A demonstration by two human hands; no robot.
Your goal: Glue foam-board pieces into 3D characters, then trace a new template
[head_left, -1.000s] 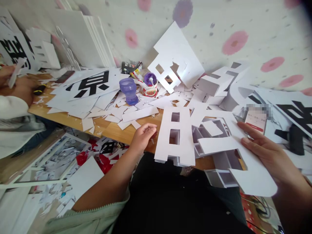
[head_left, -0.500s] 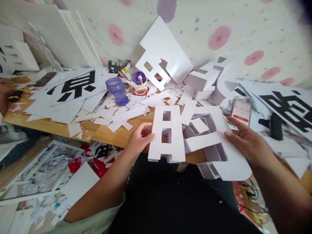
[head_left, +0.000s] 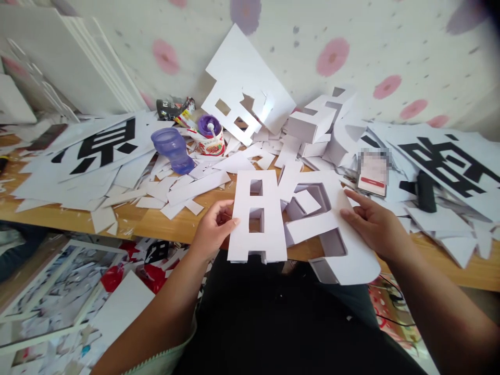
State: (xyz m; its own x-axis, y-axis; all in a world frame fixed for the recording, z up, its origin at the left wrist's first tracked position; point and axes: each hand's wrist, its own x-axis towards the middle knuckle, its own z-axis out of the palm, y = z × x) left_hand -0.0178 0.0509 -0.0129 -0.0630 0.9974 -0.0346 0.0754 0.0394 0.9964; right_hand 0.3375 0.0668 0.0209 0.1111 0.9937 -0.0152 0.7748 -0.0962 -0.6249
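A white three-dimensional foam-board character point(head_left: 258, 242) spans the space between my hands, at the table's front edge above my lap. Its left part is a block with two square holes; its right part is a hooked shape with deep side walls and a small slanted piece inside. My left hand point(head_left: 214, 225) is closed on the left edge, thumb on top and fingers curled beneath. On the right edge, my right hand point(head_left: 373, 221) grips with the thumb on the face; its other fingers are partly hidden.
Scraps of white board litter the wooden table point(head_left: 177, 229). Behind them stand a purple cup point(head_left: 172, 151), a noodle tub point(head_left: 211, 143), a cut-out board point(head_left: 238, 62) and another white character point(head_left: 312, 125). A phone point(head_left: 373, 172), a black object point(head_left: 425, 191) and printed sheets point(head_left: 461, 161) lie right.
The view has turned slightly to the right, so everything sits further left in the picture. Both hands keep their hold on the white character, which is tilted slightly differently.
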